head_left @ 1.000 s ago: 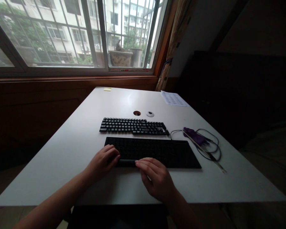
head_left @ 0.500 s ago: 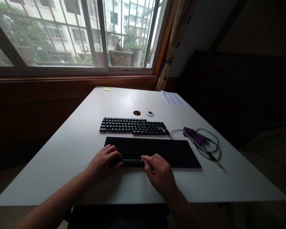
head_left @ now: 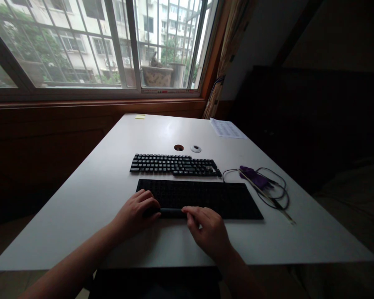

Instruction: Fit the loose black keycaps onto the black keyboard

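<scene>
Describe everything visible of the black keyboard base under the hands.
The black keyboard base is a wide, thin slab, seemingly plastic, lying flat on the white table, nearer the person than the keycaps. A cable appears at its far edge, right of centre. The left hand and right hand hold a dark rod over its near edge; contact is unclear. Its surface detail is too dark to read.

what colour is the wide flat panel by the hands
The wide flat panel looks black in this dim light; the head view shows it best.
</scene>
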`<state>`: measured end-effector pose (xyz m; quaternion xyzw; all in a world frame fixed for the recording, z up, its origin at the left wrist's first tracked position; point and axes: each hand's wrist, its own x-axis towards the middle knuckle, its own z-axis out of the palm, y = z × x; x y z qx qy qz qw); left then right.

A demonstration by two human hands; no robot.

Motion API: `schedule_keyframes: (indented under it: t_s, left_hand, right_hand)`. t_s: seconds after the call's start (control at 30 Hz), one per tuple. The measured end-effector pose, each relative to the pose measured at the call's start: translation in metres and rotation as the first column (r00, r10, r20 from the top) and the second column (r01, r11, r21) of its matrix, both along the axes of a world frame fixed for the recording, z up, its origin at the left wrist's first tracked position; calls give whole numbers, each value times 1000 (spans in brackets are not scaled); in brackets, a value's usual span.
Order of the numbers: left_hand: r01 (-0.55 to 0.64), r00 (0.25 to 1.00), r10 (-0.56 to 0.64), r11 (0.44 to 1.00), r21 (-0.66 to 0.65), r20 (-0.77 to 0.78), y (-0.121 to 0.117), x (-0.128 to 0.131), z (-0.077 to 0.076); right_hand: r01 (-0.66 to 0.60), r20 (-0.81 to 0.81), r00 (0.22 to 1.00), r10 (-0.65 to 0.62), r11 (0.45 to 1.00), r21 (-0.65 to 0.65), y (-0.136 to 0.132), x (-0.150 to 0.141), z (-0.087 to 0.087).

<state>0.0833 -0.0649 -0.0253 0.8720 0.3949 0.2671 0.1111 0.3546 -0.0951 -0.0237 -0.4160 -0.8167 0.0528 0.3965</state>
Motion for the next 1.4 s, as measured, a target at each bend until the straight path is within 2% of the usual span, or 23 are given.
schedule_keyframes:
  t_s: [0.43, 1.07, 1.17, 1.27, 1.4]
  left_hand:
    - [-1, 1000, 1, 1000, -4, 9, 1, 0, 0]
    - [-1, 1000, 1, 1000, 18, 24, 2, 2, 1]
    - [-9, 1000, 8, 998, 57, 8, 6, 3, 9]
    - [-4, 1000, 6, 995, 98, -19, 14, 3, 23]
    - [3, 995, 13, 987, 160, -98, 33, 7, 45]
  right_hand:
    - [-27, 18, 999, 28, 999, -43, -2, 1, -1]
    - [-37, -2, 999, 37, 998, -42, -2, 1, -1]
    - [-36, -5, 999, 36, 998, -60, -3, 0, -1]
    - [-48, 4, 999, 48, 997, -67, -2, 2, 0]
    - [-54, 5, 999, 54, 998, 17, 9, 18, 15]
